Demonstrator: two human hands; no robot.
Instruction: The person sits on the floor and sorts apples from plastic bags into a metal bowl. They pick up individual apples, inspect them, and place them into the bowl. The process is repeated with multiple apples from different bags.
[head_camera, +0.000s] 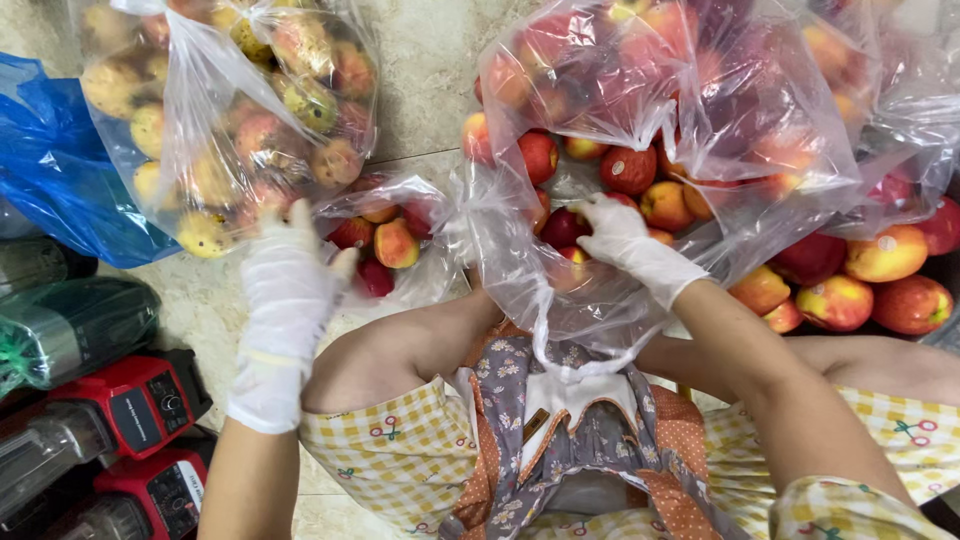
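We reach our gloved right hand (622, 235) into the big apple bag (560, 280) to grasp an apple (573, 262) — left hand (285, 290), fingers spread and released, beside the small bag (395, 240), barely filled.

Bright, even light with soft shadows; white glare streaks the clear plastic bags (690, 120), and focus is mostly sharp.

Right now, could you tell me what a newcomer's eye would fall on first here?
First come the clear plastic bags of red and yellow apples heaped across the top right. The right hand, in a white glove, reaches into them, while the gloved left hand touches a smaller bag of apples below a bag of yellowish fruit. Red appliances sit at bottom left.
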